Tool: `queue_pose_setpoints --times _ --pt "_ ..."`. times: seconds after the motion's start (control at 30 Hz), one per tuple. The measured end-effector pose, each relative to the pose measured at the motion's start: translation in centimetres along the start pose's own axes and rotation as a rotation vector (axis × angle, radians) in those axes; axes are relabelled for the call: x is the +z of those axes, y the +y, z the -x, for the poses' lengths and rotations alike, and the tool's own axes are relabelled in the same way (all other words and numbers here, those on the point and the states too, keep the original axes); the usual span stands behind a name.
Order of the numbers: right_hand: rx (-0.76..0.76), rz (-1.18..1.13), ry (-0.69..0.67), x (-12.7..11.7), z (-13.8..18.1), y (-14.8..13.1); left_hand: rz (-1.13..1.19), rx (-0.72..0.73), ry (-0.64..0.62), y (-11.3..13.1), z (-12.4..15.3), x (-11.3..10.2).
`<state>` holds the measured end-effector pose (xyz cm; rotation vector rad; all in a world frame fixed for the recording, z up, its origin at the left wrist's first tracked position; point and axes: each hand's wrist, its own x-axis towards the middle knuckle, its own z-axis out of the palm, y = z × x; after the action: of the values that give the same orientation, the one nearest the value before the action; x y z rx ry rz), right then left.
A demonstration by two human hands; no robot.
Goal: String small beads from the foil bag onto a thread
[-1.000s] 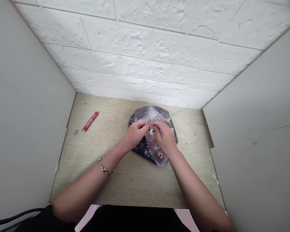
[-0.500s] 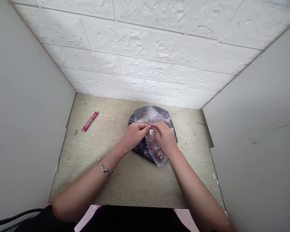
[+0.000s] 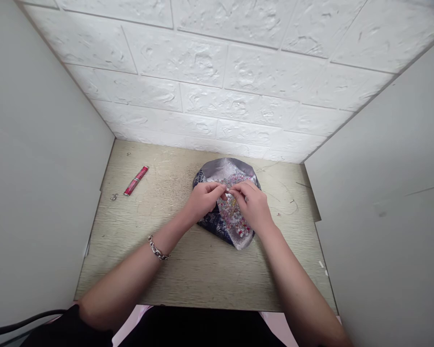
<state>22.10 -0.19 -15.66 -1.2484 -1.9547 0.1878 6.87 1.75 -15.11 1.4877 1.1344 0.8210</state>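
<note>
A dark blue patterned fabric pouch (image 3: pixel 214 228) with a silvery lining (image 3: pixel 226 166) lies spread on the table. Many small mixed beads (image 3: pixel 236 218) in pink, red, white and yellow lie heaped on the lining. Above them, my left hand (image 3: pixel 204 198) is closed in a pinch, thumb against forefinger. My right hand (image 3: pixel 253 205) pinches just to its right, the fingertips of both hands almost meeting. A tiny pale bead (image 3: pixel 227 191) shows between them, seemingly in the right fingertips. What the left fingers hold is too small to make out.
A red tube-shaped packet (image 3: pixel 136 181) lies at the left of the wooden table (image 3: pixel 159 284), with small metal bits (image 3: pixel 114 197) near it. Loose thin threads (image 3: pixel 292 205) lie to the right. A white brick-patterned wall (image 3: pixel 198 62) stands behind, with grey panels on both sides.
My right hand has shifted slightly right, so the fingertips have parted a little and a pale bead shows between them. The left hand has hardly moved.
</note>
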Motion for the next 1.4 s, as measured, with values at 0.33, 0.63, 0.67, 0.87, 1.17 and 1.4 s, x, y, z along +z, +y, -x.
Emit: queue_pose_setpoints --times 0.33,0.63,0.67,0.87,1.17,1.4 --pt "-0.075 0.048 0.120 -0.2 0.1 0.1 -0.048 0.165 -0.054 0.0 0.0 0.1" --pt "0.251 0.397 -0.072 0.5 0.3 1.0 0.231 0.016 0.099 0.5 0.1 -0.2" --pt "0.248 0.427 -0.110 0.6 0.4 1.1 0.259 0.018 0.114 0.5 0.0 -0.2" --pt "0.221 0.507 -0.241 1.6 0.6 1.2 0.314 0.023 0.122 0.3 -0.1 -0.2" --pt "0.274 0.543 -0.183 2.3 0.4 0.8 0.335 0.023 0.107 0.5 0.0 -0.2" --pt "0.327 0.520 -0.181 2.6 0.1 0.4 0.348 0.007 0.106 0.6 0.1 -0.2"
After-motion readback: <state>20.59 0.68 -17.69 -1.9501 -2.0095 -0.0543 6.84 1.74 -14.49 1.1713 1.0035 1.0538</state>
